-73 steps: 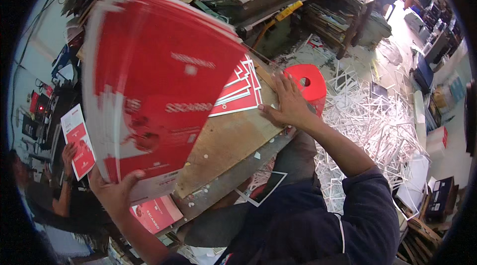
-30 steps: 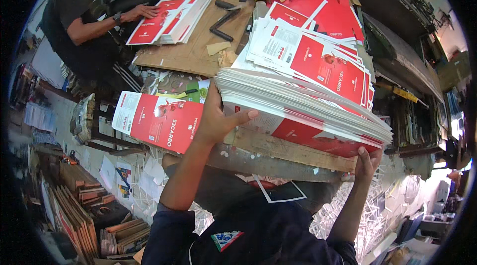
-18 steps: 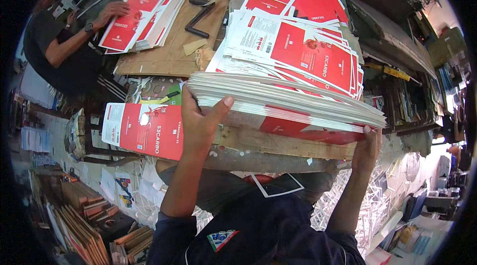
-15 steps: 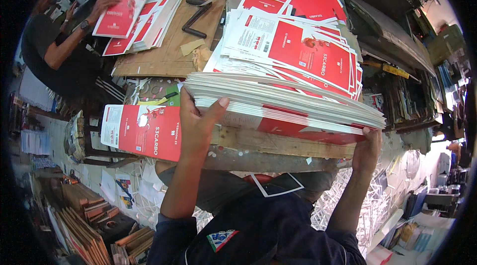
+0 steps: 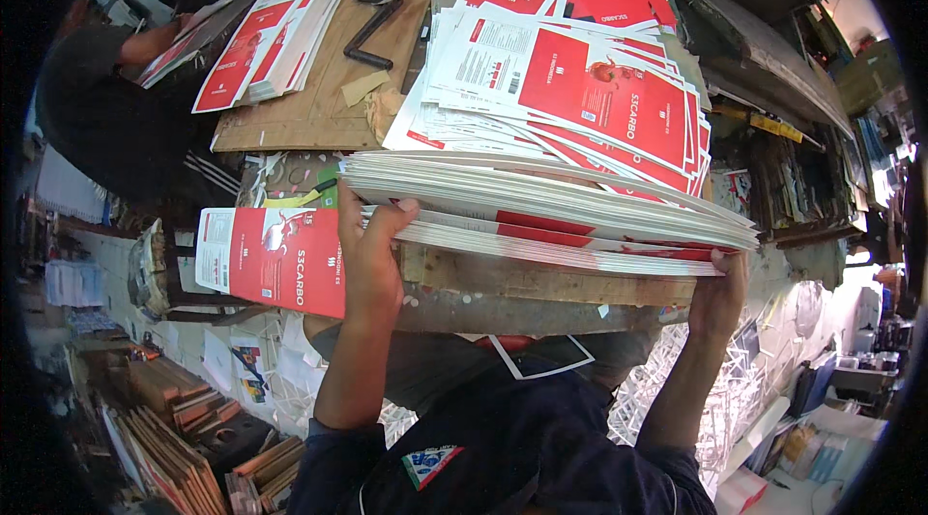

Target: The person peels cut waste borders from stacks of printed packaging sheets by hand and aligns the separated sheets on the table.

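Between my two hands stands a thick stack of red-and-white printed sheets [image 5: 541,188], held on its long edge and tilted. My left hand [image 5: 375,249] is closed on its left end, thumb over the near side. At the right end, my right hand [image 5: 720,293] grips the corner. The sheets part in the middle into a thicker far bundle and a thinner near one. Behind them lies an untidy pile of similar printed sheets [image 5: 604,80]. One more red-and-white sheet [image 5: 280,259] lies left of my left hand.
A neat stack of printed sheets [image 5: 261,37] sits far left, beside a co-worker in dark clothes [image 5: 106,119]. A black crank-shaped tool [image 5: 372,30] lies on the wooden board [image 5: 319,119]. White paper strips [image 5: 657,409] litter the floor. Shelves [image 5: 783,167] stand right.
The stack in my hands has parted, with a gap between its near and far sheets. The co-worker has moved the lifted sheet leftward, away from the far-left stack.
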### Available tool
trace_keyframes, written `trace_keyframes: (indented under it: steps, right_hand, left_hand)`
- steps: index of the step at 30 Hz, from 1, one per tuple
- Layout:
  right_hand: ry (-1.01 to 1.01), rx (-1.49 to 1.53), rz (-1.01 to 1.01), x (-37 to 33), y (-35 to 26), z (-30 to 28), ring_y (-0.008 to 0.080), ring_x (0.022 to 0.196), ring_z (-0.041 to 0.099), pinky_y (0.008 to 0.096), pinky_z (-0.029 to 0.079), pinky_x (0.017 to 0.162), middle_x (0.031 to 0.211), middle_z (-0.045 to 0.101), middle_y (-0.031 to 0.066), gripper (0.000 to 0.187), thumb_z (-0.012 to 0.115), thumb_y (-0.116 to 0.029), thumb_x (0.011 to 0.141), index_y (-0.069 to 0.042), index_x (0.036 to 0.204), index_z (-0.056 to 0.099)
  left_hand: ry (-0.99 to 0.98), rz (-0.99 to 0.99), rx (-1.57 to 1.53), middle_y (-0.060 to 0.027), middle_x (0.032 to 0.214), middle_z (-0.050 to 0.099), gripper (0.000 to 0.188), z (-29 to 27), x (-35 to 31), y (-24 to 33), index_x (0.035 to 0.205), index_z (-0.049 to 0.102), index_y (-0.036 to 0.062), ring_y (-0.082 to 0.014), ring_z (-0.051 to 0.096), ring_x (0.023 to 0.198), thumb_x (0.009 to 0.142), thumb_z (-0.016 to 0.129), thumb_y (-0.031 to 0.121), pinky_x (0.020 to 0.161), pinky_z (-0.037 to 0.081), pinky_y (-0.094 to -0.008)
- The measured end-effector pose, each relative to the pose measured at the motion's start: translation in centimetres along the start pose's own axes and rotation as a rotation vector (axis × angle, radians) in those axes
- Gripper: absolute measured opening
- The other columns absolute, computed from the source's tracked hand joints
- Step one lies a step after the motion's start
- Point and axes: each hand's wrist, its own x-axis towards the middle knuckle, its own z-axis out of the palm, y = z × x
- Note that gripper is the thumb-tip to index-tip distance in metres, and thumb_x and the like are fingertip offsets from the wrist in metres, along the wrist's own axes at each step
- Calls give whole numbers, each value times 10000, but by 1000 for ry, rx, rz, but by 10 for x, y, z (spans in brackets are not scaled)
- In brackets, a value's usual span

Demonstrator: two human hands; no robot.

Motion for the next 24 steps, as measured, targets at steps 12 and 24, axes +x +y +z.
trace_keyframes:
  steps: [12,24]
  right_hand:
    - [-42,-957,-893,-28,-58,65,349,1483,311,543,223,1205,1567,345,226,742,732,-300,862,-55,1478,399]
    - [-578,-1400,-1016,-32,-30,117,294,1277,502,503,324,1095,1394,563,86,565,798,-312,830,-112,1321,606]
  left_hand:
    - [5,54,66,-179,1337,500,695,-7,0,-12,1440,356,-77,-238,487,1239,868,641,194,1104,356,-363]
    - [-14,613,408,-153,1334,458,1232,-23,12,-2,1427,383,61,-308,505,1245,457,985,525,1092,385,-490]
